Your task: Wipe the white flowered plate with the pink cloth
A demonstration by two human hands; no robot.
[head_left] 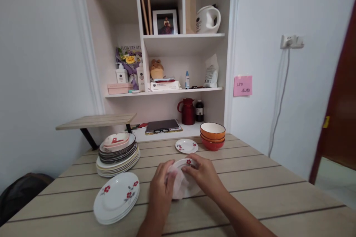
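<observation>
A small white plate [181,163] with a red flower on its rim is held tilted between my two hands, low over the table. My right hand [204,172] pinches the plate's upper right rim, thumb on its face. On the left side my left hand [161,182] presses a thin white wipe [179,186] against the plate, its fingers partly hidden behind. Beyond my hands a similar small flowered plate [186,146] lies flat. To the left is a stack of larger white plates [116,196] with red flowers.
A taller stack of mixed plates [118,164], topped by a pink-rimmed dish [116,140], stands at the back left near a small raised shelf [96,121]. Stacked orange and red bowls [213,137] sit at the back right. A red jug [188,112] stands in the shelving behind.
</observation>
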